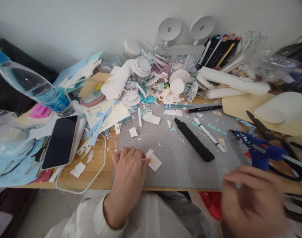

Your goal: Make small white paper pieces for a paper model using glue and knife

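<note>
My left hand (129, 180) rests on the grey cutting mat (165, 177) with its fingers curled. Between its thumb and forefinger is the edge of a small piece of white paper (154, 162) that has a faint yellowish mark. Over the front right edge of the desk, my right hand (254, 201) is smeared by motion, so its grip cannot be made out. Closest to it is a blue glue gun (259, 148) with a whitish glue stick in its back. A black utility knife (192, 138) and a white pen (210, 135) lie on the mat between the hands.
Black scissors (264, 130) lie beside the glue gun. Paper scraps (152, 118) litter the mat. At left are a water bottle (34, 82), a phone (61, 140) and a white cable (105, 158). White paper rolls (235, 79), round ornaments and markers (218, 51) crowd the back.
</note>
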A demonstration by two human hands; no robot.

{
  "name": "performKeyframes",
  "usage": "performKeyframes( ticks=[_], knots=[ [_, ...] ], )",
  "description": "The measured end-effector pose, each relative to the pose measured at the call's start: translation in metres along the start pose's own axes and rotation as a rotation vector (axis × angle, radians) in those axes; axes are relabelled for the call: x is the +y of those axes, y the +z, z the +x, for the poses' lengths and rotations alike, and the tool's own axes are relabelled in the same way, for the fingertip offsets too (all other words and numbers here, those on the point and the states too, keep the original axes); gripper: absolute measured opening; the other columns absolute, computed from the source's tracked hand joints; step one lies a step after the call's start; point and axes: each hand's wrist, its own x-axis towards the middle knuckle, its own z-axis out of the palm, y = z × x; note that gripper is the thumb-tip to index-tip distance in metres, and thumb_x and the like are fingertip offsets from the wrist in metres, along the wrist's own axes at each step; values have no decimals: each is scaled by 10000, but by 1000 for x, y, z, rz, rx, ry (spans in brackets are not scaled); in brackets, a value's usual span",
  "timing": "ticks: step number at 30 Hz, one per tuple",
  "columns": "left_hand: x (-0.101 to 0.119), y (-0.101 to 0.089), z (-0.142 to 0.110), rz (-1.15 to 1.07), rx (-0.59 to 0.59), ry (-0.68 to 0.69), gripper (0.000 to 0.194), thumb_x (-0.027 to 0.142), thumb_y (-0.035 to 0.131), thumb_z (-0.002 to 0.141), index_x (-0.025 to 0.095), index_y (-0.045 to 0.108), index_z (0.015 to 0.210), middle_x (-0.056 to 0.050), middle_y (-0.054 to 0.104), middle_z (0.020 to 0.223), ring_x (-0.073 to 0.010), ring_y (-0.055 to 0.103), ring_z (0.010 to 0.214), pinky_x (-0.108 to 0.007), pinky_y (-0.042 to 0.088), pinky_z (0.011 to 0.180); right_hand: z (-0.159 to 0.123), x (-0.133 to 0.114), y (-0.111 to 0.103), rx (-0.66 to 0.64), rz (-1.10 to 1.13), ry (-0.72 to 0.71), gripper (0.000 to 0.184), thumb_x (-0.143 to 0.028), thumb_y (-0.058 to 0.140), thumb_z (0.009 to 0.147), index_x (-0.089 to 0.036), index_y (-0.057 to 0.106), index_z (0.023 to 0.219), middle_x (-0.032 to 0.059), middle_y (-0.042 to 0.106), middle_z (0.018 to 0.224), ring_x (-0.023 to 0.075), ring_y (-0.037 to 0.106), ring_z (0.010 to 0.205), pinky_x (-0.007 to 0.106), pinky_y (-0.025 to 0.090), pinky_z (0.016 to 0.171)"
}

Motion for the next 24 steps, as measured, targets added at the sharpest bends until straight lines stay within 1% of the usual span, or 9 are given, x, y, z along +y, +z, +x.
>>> performKeyframes(
  ticks=[2, 5, 7, 9, 12, 17, 20, 22, 24],
  knots=[
    [-1, -6, -5, -50, 11, 35, 131, 244, 595, 922, 170, 674, 847, -61, 696, 891, -295, 543, 940, -481, 324, 837, 20, -19, 19, -225, 149, -123, 237, -64, 544, 845, -258, 594, 972, 70, 566, 948, 222, 566, 846, 402, 449, 743],
    [-4, -11, -13, -97, -33, 110, 144, 194, 555, 939, 191, 688, 884, -43, 702, 932, -276, 539, 961, -462, 324, 834, 45, -30, 53, -590, 330, -253, 275, -55, 454, 907, -218, 585, 1086, 81, 552, 1024, 212, 551, 971, 385, 468, 835],
    [-6, -11, -19, -101, -68, 135, 162, 159, 547, 934, 210, 697, 901, -35, 702, 949, -274, 538, 978, -457, 326, 831, 55, -29, 74, -776, 319, -316, 277, -65, 424, 933, -184, 601, 1109, 102, 558, 1053, 232, 531, 997, 425, 450, 872],
    [-9, -8, -25, -99, -73, 148, 180, 130, 546, 926, 223, 699, 947, -32, 700, 962, -269, 540, 969, -450, 331, 818, 61, -28, 90, -913, 298, -339, 262, -84, 431, 944, -162, 630, 1096, 116, 561, 1065, 250, 515, 1003, 455, 430, 886],
    [-12, -3, -30, -98, -53, 170, 230, 99, 537, 918, 234, 687, 1030, -36, 692, 983, -261, 541, 943, -432, 344, 786, 66, -27, 104, -1018, 335, -329, 214, -115, 470, 951, -161, 647, 1062, 99, 567, 1042, 234, 516, 996, 427, 427, 898],
    [-14, -1, -33, -103, -59, 165, 252, 94, 543, 902, 249, 683, 1043, -43, 677, 995, -274, 539, 961, -436, 353, 775, 70, -28, 113, -1088, 393, -239, 73, -122, 546, 918, -162, 608, 913, 68, 565, 982, 205, 519, 965, 375, 423, 884],
    [-17, -1, -34, -118, -47, 182, 269, 94, 518, 909, 255, 673, 1059, -45, 670, 1011, -280, 536, 977, -447, 360, 788, 72, -28, 114, -1121, 430, -164, 87, -88, 565, 883, -172, 576, 863, 50, 567, 959, 193, 513, 947, 360, 412, 871],
    [-21, -3, -34, -173, -21, 211, 265, 105, 500, 920, 257, 666, 1059, -49, 660, 1030, -270, 537, 982, -449, 371, 812, 74, -29, 113, -1140, 467, -100, 89, -93, 550, 885, -177, 567, 860, 38, 572, 940, 175, 517, 904, 334, 420, 828],
    [-26, -8, -30, -291, 44, 232, 237, 130, 489, 930, 249, 654, 1053, -57, 640, 1059, -248, 540, 994, -439, 388, 854, 77, -31, 112, -1155, 516, -22, 68, -135, 528, 909, -181, 564, 875, 21, 581, 889, 152, 525, 820, 300, 432, 752]
  ],
)
